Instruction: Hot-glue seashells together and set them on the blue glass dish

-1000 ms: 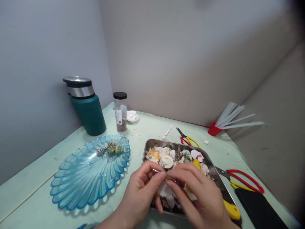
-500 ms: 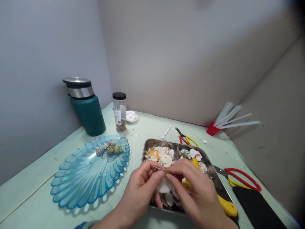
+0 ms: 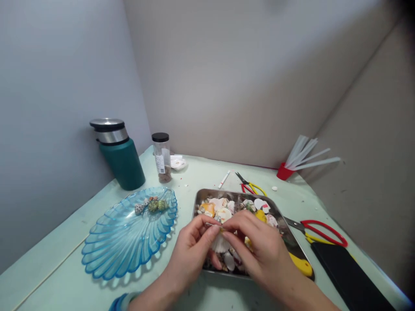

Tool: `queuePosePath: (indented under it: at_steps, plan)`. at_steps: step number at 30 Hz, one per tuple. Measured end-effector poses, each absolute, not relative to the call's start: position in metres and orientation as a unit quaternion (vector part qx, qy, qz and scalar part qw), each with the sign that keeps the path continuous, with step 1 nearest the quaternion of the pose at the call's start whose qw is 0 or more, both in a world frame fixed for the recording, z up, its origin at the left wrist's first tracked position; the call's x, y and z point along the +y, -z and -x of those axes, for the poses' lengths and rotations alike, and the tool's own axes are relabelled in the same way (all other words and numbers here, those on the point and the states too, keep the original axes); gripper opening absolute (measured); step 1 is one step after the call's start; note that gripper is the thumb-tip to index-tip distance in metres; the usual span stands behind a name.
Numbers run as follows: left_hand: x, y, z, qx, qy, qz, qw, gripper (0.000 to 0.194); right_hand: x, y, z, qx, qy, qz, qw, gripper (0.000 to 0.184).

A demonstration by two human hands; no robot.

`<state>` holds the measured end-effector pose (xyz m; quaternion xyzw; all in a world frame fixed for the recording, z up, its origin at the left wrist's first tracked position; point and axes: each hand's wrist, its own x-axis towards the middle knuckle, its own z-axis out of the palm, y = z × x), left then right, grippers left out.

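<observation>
My left hand (image 3: 191, 252) and my right hand (image 3: 259, 252) meet over a metal tray (image 3: 198, 198) filled with several seashells. Both pinch together at a thin metal pin or wire (image 3: 212, 225) with a small yellowish piece on it, held just above the shells. The fingers of both hands are closed round it. To the left lies a blue shell-shaped glass dish (image 3: 126, 235) with a few small shells (image 3: 151, 205) near its far rim.
A teal flask (image 3: 118, 155) and a clear jar with a black lid (image 3: 161, 157) stand at the back left. Small scissors (image 3: 249, 186) and a white tube (image 3: 224, 179) lie behind the tray. Red-handled scissors (image 3: 319, 231), a black pad (image 3: 346, 276) and a red cup of glue sticks (image 3: 301, 160) are at right.
My head has shifted, so the scene sits slightly lower and left. Both hands stay pinched on the pin over the tray, a little nearer its middle.
</observation>
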<state>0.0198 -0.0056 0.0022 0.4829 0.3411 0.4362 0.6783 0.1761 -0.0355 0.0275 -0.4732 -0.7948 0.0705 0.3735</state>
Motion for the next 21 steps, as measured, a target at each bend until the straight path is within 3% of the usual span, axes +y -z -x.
queuePosePath:
  at_steps: [12, 21]
  plan:
    - [-0.011, 0.003, -0.019, 0.336, -0.452, -0.524, 0.639, 0.031, -0.046, -0.038, -0.176, -0.825, 0.076, 0.468, 0.307, 0.016]
    - [-0.010, 0.005, -0.022, 0.360, -0.443, -0.526, 0.630, 0.028, -0.044, -0.037, -0.176, -0.824, 0.019, 0.486, 0.292, 0.014]
